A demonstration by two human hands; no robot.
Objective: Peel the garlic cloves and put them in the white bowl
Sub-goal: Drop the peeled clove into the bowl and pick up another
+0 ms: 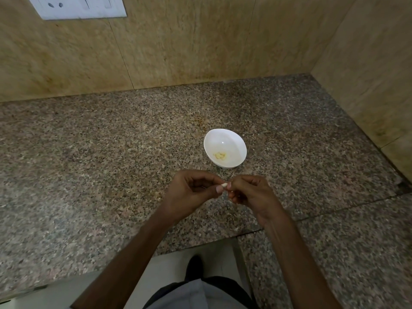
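Item 1: small pale garlic clove (224,186), held in the air over the speckled brown granite counter (89,152). The left hand (191,192) pinches its nine o'clock end between thumb and forefinger. The right hand (252,195) has curled fingertips pinching its three o'clock end. How much skin is left on it is too small to tell

Item 2: round white bowl (239,142), on the counter at twelve o'clock from the hands, near them but apart

Item 3: yellowish peeled cloves (220,155), low in the bowl towards six o'clock

Handling note, as judgement: steady the clove with the left hand, lift the skin from the tip with a right nail, strip it lengthwise without crushing, and keep the scraps out of the bowl
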